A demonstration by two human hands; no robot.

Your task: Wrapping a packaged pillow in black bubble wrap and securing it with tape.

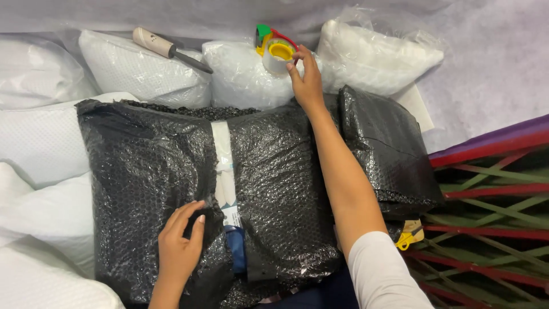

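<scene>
A big parcel wrapped in black bubble wrap [154,171] lies in front of me, with a strip of clear tape [224,166] running down its middle seam. My left hand [180,243] presses flat on the wrap beside the seam, fingers together. My right hand [306,77] reaches over the far edge of the parcel and closes its fingers on a tape dispenser [274,48] with a yellow core and red and green parts, which rests on a white pillow. A second black bubble-wrapped bundle [389,149] lies at the right.
White plastic-bagged pillows [143,68] surround the parcel at the back and left. A tool with a wooden handle [166,48] lies on one pillow. A woven red and green mesh frame [492,212] stands at the right, with a small yellow item [410,236] near it.
</scene>
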